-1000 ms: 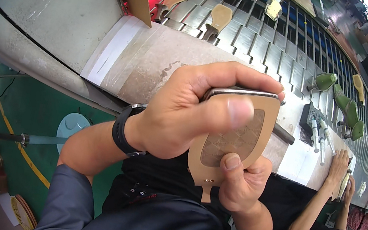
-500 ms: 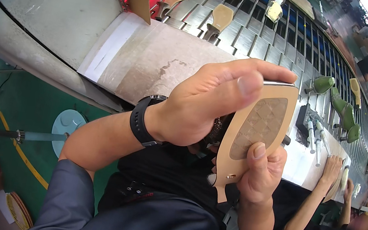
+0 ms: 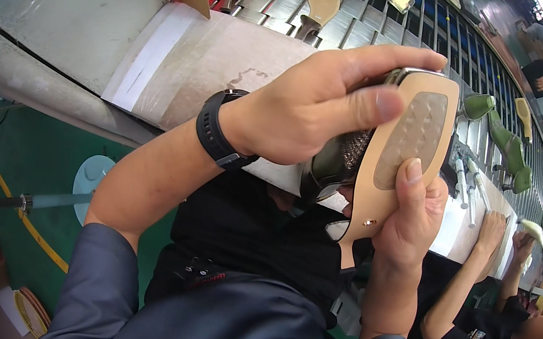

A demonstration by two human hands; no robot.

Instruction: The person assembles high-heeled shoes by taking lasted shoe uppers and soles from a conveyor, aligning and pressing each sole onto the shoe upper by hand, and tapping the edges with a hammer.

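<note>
The tan sole faces up on a dark shoe, held in the air over the near edge of the table, its wide end pointing away from the person. The right hand grips the narrower part, thumb pressed on the sole; the left hand curves around the wide end, its thumb by the edge, contact unclear. The sole looks thin, smooth and fairly stiff, the whole probably light to moderate; gripping the side edges should spare the textured panel from scuffs.
</note>
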